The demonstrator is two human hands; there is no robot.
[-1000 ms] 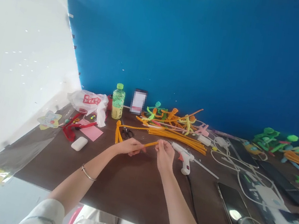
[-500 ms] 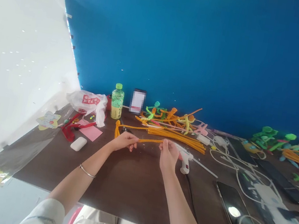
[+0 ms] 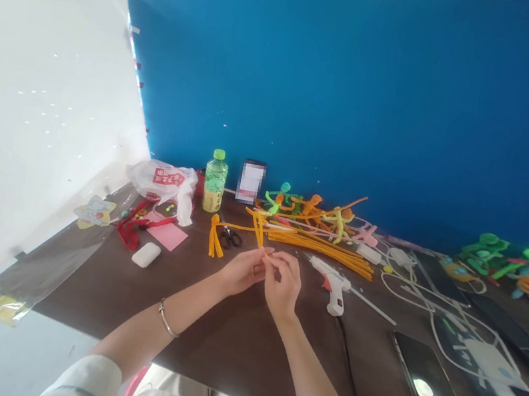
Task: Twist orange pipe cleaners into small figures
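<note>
My left hand (image 3: 242, 273) and my right hand (image 3: 283, 285) meet over the dark brown table (image 3: 232, 328), their fingertips pinching a yellow-orange pipe cleaner (image 3: 259, 229) whose end sticks up and away from me. Just beyond them lies a long bundle of orange pipe cleaners (image 3: 321, 251). A bent orange pipe-cleaner piece (image 3: 214, 237) lies next to black-handled scissors (image 3: 228, 237). A white hot glue gun (image 3: 333, 289) rests to the right of my right hand.
Pipe-cleaner figures (image 3: 307, 211) stand behind the bundle, near a green-capped bottle (image 3: 214, 181) and a plastic bag (image 3: 165, 183). Pink paper (image 3: 167, 236) and a white case (image 3: 146, 254) lie left. A phone (image 3: 429, 394) and white cables (image 3: 468, 340) lie right.
My hands have come together, from holding the pipe cleaner stretched sideways between them to pinching it close, with one end now pointing up and away from me. The head view has shifted slightly.
</note>
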